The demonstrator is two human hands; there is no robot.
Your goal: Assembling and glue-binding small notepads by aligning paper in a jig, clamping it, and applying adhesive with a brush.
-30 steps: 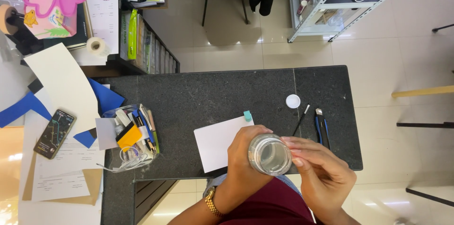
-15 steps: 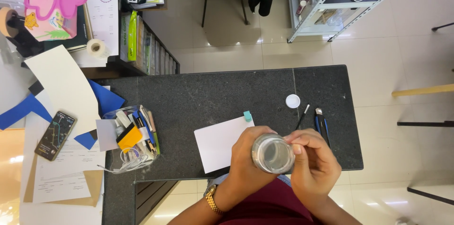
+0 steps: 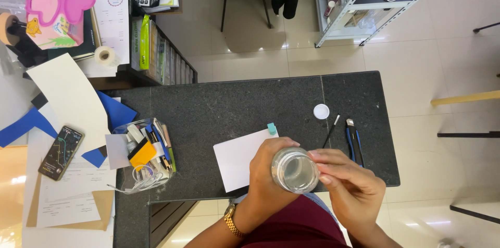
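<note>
Head view, looking straight down: both hands hold a small clear glass jar point(image 3: 295, 169) above the near edge of the dark stone counter point(image 3: 219, 107). The left hand point(image 3: 268, 175) is wrapped around the jar's side and clamped on it; a gold watch point(image 3: 233, 220) sits on that wrist. The right hand point(image 3: 350, 188) closes on the jar from the other side, its fingertips point(image 3: 319, 167) on the rim. The jar's mouth faces the camera; whether anything is inside is hard to tell through the glare.

Taking the jar as the landmark: a white sheet of paper point(image 3: 239, 157) lies just to its left, partly under the left hand, with a small teal block point(image 3: 272, 128) at the sheet's far corner. Beyond the jar, a little to the right, lie a round white lid point(image 3: 321, 111), a thin black stick point(image 3: 331, 131), and a blue-handled cutter point(image 3: 353, 141). Well to the left stands a clear tub of pens and stationery point(image 3: 147, 151), and farther left still a phone point(image 3: 61, 145) rests on loose papers.
</note>
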